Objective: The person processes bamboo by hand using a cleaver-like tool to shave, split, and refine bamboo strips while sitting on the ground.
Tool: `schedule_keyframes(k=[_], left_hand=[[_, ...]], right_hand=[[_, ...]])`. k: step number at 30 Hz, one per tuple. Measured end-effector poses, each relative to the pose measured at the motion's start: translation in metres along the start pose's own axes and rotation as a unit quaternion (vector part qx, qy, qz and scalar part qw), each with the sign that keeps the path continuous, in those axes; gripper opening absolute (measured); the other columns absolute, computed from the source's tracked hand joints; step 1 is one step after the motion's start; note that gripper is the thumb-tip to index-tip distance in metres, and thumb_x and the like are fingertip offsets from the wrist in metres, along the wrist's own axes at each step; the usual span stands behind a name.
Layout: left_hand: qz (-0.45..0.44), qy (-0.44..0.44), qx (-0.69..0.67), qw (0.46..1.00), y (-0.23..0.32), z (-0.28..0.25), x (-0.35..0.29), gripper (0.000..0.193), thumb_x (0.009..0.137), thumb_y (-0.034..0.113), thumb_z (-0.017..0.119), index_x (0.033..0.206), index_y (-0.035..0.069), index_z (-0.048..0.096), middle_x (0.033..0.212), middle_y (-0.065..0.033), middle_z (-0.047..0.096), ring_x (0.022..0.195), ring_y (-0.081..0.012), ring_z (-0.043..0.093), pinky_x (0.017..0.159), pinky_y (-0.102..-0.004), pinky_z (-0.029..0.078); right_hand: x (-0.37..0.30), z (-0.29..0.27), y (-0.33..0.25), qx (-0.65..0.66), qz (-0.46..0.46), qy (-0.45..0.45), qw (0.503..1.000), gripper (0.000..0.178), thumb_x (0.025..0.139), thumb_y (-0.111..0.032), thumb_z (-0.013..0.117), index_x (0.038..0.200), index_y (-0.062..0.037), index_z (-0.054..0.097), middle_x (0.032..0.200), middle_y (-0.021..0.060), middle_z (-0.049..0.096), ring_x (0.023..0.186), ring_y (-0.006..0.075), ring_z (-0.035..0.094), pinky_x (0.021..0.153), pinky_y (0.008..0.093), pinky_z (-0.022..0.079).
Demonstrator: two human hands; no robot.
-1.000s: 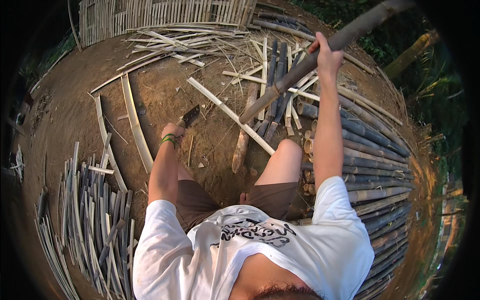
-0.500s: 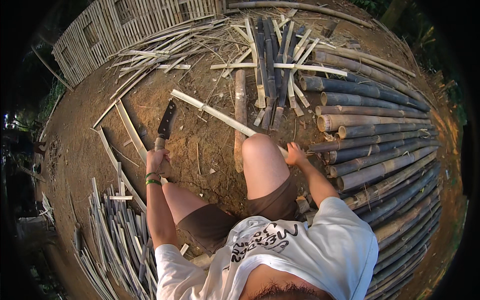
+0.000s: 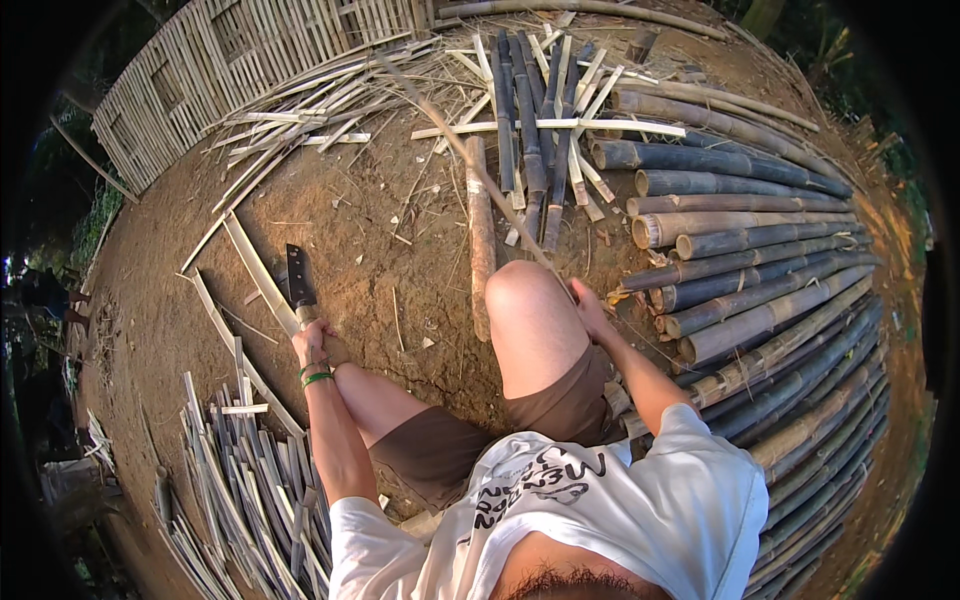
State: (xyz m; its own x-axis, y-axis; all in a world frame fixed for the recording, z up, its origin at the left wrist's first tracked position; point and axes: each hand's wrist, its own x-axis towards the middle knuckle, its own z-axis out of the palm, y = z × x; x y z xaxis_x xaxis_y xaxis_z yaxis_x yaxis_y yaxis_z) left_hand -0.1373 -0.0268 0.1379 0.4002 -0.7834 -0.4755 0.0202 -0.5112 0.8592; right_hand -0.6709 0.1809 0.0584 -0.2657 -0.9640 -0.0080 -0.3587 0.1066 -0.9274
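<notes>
My left hand (image 3: 313, 342) is closed round the handle of a large knife (image 3: 300, 277), its dark blade with several holes pointing away from me. Held in my right hand (image 3: 592, 313), beside my right knee, is a long, thin bamboo strip (image 3: 497, 196). The strip slants far and left from that hand, past the knee and over a short bamboo pole (image 3: 480, 250) on the ground. A pale split bamboo piece (image 3: 256, 264) lies just beyond my left hand.
Whole bamboo poles (image 3: 745, 222) are stacked along the right. Narrow cut strips (image 3: 262, 490) are heaped at the near left. Dark and pale bamboo pieces (image 3: 535, 110) cross one another at the far middle. A slatted bamboo panel (image 3: 240, 65) stands at the far left.
The far end of the strip in my right hand has swung upward and away, and its browner side now shows. My left hand has brought the knife nearer and slightly left.
</notes>
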Motion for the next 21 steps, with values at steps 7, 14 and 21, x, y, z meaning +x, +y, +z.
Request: schedule_keyframes(k=[7, 14, 21], left_hand=[[-0.002, -0.028, 0.032, 0.999, 0.011, 0.017, -0.011, 0.011, 0.079, 0.000, 0.068, 0.077, -0.007, 0.061, 0.066, -0.0154, 0.063, 0.054, -0.0260, 0.064, 0.050, -0.0384, 0.054], [0.039, -0.031, 0.078, 0.996, 0.009, -0.013, -0.016, 0.013, 0.081, 0.004, 0.068, 0.079, -0.008, 0.063, 0.068, -0.0145, 0.065, 0.055, -0.0231, 0.064, 0.051, -0.0380, 0.054], [0.086, -0.039, 0.100, 0.990, 0.026, 0.005, -0.045, 0.019, 0.082, 0.010, 0.070, 0.078, -0.008, 0.063, 0.069, -0.0118, 0.066, 0.054, -0.0209, 0.062, 0.053, -0.0357, 0.051]], right_hand=[[0.193, -0.076, -0.094, -0.123, 0.137, 0.093, 0.978, 0.097, 0.095, -0.072, 0.047, 0.151, 0.0057, 0.038, 0.149, 0.0275, 0.047, 0.139, 0.0340, 0.047, 0.116, 0.0442, 0.036], [0.220, -0.003, -0.265, 0.369, 0.075, -0.189, 0.907, 0.087, 0.102, -0.068, 0.027, 0.152, 0.0015, 0.037, 0.152, 0.0244, 0.046, 0.142, 0.0345, 0.044, 0.117, 0.0496, 0.034], [0.170, 0.078, -0.326, 0.451, 0.111, -0.355, 0.812, 0.084, 0.105, -0.061, 0.024, 0.149, 0.0093, 0.036, 0.150, 0.0274, 0.046, 0.140, 0.0354, 0.046, 0.115, 0.0480, 0.040]])
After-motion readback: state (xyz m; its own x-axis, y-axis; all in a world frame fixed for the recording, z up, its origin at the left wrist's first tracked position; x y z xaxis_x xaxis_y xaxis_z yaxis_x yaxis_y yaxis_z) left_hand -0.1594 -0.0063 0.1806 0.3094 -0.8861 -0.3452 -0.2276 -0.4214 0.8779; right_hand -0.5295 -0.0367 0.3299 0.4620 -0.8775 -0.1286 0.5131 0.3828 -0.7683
